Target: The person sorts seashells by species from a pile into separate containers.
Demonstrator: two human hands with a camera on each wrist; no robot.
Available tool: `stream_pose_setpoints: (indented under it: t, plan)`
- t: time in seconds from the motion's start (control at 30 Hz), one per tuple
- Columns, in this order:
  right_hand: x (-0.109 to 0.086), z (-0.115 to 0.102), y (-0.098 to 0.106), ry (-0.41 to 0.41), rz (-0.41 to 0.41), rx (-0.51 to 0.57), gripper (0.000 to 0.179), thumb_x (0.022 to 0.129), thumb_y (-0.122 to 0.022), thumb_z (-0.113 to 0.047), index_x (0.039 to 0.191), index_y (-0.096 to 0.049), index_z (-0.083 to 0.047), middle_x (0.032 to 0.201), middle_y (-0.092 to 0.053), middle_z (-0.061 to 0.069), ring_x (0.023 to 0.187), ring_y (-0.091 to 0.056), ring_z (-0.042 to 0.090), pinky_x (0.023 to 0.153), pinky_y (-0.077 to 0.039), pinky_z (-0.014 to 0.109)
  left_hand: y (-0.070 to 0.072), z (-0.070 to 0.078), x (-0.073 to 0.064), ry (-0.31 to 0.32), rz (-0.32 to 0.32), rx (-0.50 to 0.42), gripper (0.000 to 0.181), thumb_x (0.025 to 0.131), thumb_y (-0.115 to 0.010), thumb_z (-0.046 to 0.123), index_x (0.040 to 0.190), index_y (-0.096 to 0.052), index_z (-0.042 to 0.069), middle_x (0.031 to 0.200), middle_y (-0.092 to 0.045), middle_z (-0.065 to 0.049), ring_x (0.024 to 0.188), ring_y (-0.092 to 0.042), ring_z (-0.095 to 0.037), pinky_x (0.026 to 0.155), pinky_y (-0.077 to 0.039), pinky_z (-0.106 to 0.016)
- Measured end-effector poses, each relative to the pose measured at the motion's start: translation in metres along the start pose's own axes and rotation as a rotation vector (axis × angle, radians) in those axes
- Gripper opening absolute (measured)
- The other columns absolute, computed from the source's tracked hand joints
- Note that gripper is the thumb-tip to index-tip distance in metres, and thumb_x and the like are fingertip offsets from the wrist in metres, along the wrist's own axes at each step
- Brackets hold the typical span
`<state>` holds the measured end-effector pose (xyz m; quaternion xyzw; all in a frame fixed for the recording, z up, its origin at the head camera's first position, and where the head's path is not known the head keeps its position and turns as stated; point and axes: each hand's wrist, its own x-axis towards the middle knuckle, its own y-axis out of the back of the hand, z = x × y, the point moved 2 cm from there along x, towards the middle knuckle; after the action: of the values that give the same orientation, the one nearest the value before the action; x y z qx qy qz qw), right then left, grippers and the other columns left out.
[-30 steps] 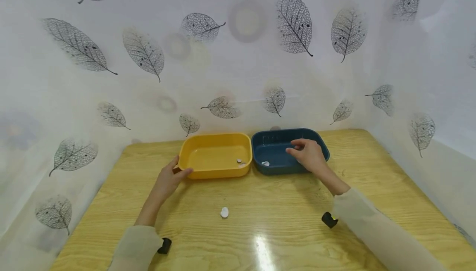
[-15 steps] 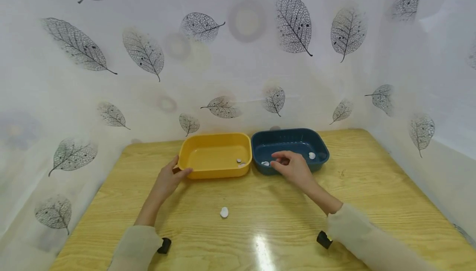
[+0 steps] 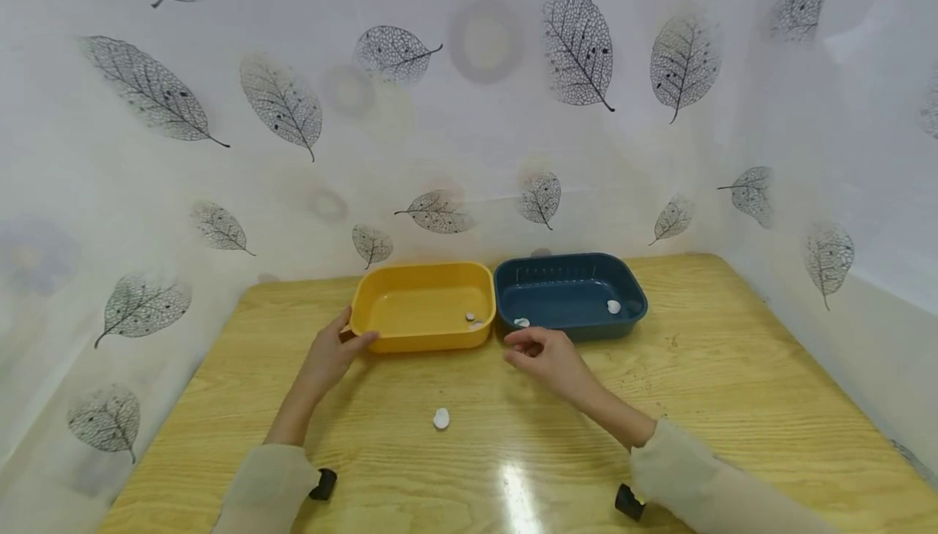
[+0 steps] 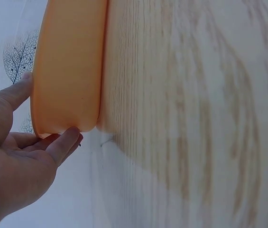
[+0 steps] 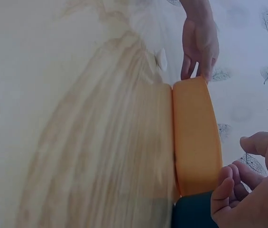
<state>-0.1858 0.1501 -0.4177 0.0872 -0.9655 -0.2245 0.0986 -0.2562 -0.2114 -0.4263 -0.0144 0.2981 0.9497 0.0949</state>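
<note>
My left hand (image 3: 329,359) holds the left front corner of a yellow plastic tray (image 3: 421,343), thumb on the front rim and fingers along the left end. In the left wrist view the fingertips (image 4: 69,135) touch the tray's end wall. My right hand (image 3: 554,365) hovers just in front of a dark blue tray (image 3: 567,331), its fingers loosely curled with nothing seen between them. Inside the blue tray lie two small white shell-like pieces, one at the right (image 3: 613,306) and another at the left front (image 3: 522,322). Small pale pieces (image 3: 472,319) lie in the yellow tray's right corner.
A single white shell-like piece (image 3: 441,418) lies on the wooden table (image 3: 396,469) before the yellow tray. Both trays stand side by side near the back edge, against a leaf-printed curtain (image 3: 484,151). Black wrist mounts show at each sleeve.
My right hand has moved out of the blue tray, leftward and toward me, uncovering a white piece at the tray's right. The left hand stays on the yellow tray's corner.
</note>
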Motion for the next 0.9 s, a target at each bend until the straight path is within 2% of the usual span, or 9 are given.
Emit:
stream_pose_setpoints:
  t: [0.33,0.63,0.77,0.9]
  plan:
    - [-0.005,-0.001,-0.024,0.052,-0.105,0.04,0.033,0.096,-0.075,-0.015,0.119,-0.071,0.008,0.097,-0.07,0.005,0.083,-0.062,0.015,0.071,-0.054,0.022,0.0,0.002,0.0,0.018,0.007,0.029,0.086,0.105,-0.063,0.032,0.161,-0.011,-0.009,0.164,-0.02,-0.033,0.148,-0.031,-0.046,0.12,-0.031,-0.056]
    - [-0.006,-0.001,-0.054,0.092,-0.181,0.072,0.032,0.094,-0.076,-0.012,0.117,-0.071,0.009,0.094,-0.07,0.004,0.08,-0.062,0.009,0.072,-0.055,0.021,-0.001,0.001,-0.001,0.016,0.014,0.02,0.086,0.105,-0.064,0.032,0.161,-0.012,-0.009,0.164,-0.021,-0.033,0.147,-0.035,-0.046,0.118,-0.035,-0.055]
    - [-0.005,-0.003,-0.064,0.128,-0.201,0.077,0.029,0.093,-0.077,-0.009,0.114,-0.071,0.011,0.093,-0.07,0.006,0.079,-0.061,0.007,0.071,-0.055,0.022,-0.002,0.002,0.0,0.006,0.021,0.029,0.085,0.105,-0.063,0.031,0.161,-0.013,-0.009,0.164,-0.022,-0.033,0.146,-0.035,-0.046,0.118,-0.034,-0.056]
    - [-0.004,-0.006,-0.072,0.13,-0.225,0.078,0.029,0.091,-0.078,-0.006,0.113,-0.071,0.011,0.093,-0.07,0.009,0.08,-0.06,0.005,0.072,-0.054,0.021,-0.002,0.002,0.001,0.0,0.023,0.026,0.084,0.105,-0.064,0.03,0.161,-0.014,-0.009,0.163,-0.023,-0.033,0.145,-0.037,-0.046,0.117,-0.036,-0.055]
